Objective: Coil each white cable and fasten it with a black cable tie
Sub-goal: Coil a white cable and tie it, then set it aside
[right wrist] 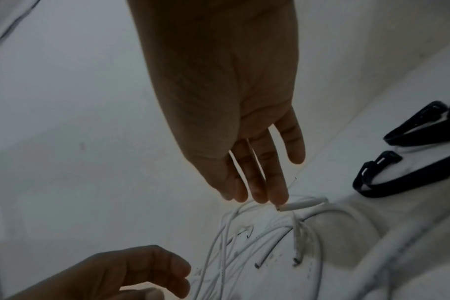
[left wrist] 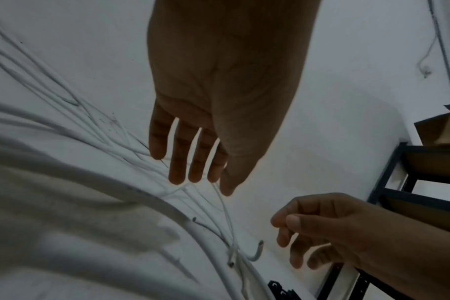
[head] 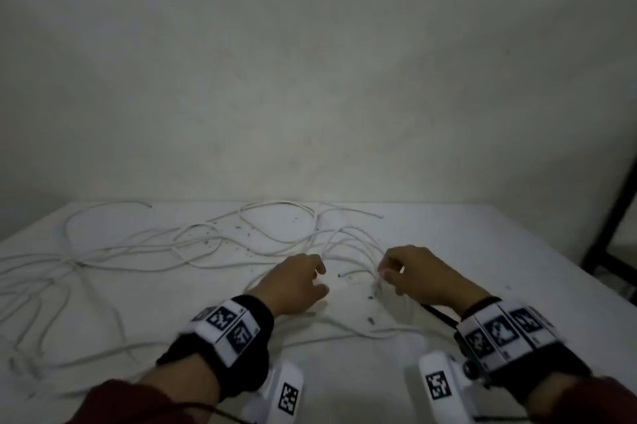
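Note:
Several loose white cables [head: 193, 251] sprawl uncoiled over the white table [head: 482, 251]. My left hand [head: 303, 282] hovers over the tangle with its fingers [left wrist: 177, 174] held fairly straight and nothing in them. My right hand [head: 389, 277] is a short way to its right, and its extended fingertips [right wrist: 278, 200] touch the cut end of a white cable [right wrist: 303, 204] without curling round it. More cut cable ends [right wrist: 295, 261] lie just below. Black cable ties [right wrist: 398, 176] lie on the table by my right wrist, one showing under it [head: 437, 313].
A black metal shelf frame [head: 613, 216] stands off the table's right edge, with a cardboard box [left wrist: 445, 130] on it. A plain wall backs the table. Cables cover the left and middle of the table [head: 51, 285].

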